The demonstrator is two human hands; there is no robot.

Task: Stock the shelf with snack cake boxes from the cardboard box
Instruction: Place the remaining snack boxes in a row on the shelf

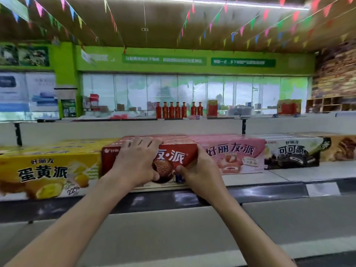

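- Your left hand [137, 160] grips the red cardboard snack cake box [173, 157] over its top edge.
- Your right hand [200, 170] clasps its right end on the grey shelf [289, 175].

- The red snack cake box [173, 155] is printed cardboard with a slight sheen.
- The yellow box [48, 170], pink box [237, 157] and black cocoa box [290, 153] are the same glossy printed card.
- The shelf [289, 175] is smooth, matt, pale painted metal.
- Its dark front rail [260, 191] is shiny plastic that catches reflections.
- The red bottles [171, 110] look glossy.
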